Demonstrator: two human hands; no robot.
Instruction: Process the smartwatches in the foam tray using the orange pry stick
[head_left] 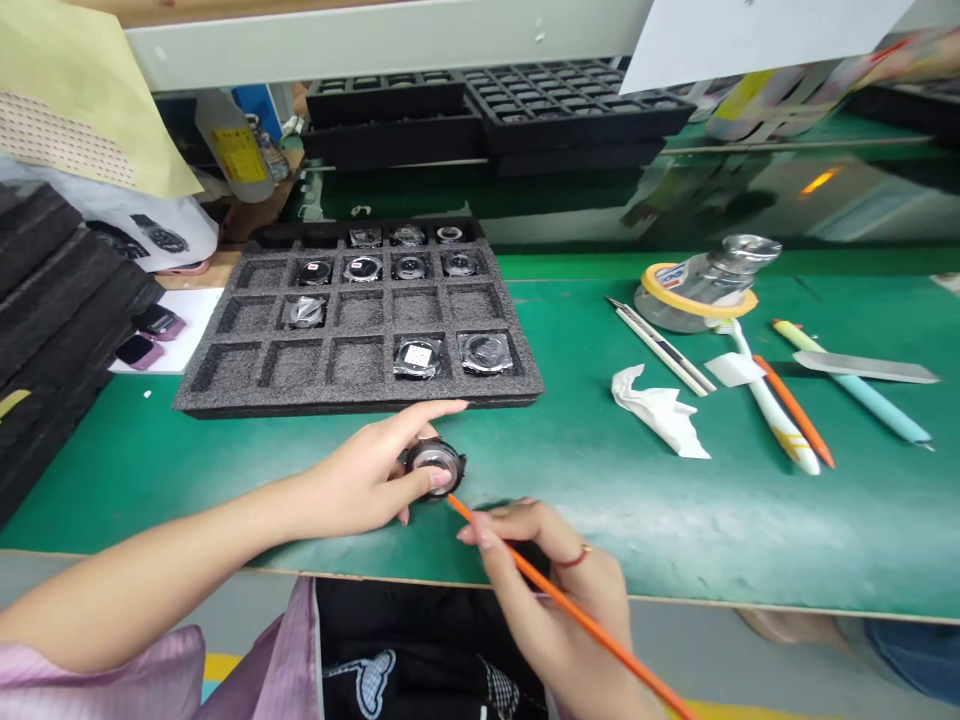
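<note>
My left hand point(360, 480) pinches a round black watch body point(435, 466) between thumb and fingers, with its glass face up and a film or glare across it. My right hand point(555, 570) is shut on a thin orange stick point(577, 615), whose pointed tip reaches the lower edge of the watch body. Behind them lies a dark grey foam tray point(360, 398) with square compartments. Several round watch bodies sit in its compartments, some wrapped in clear plastic, and many compartments hold nothing.
The bench has a green mat point(675, 520). To the right lie a glass jar point(709, 285) with a yellow ring, tweezers point(660, 345), crumpled white tissue point(660, 410) and several pen-like tools. Stacked foam point(52, 300) stands at the left, with black trays point(570, 105) behind the bench.
</note>
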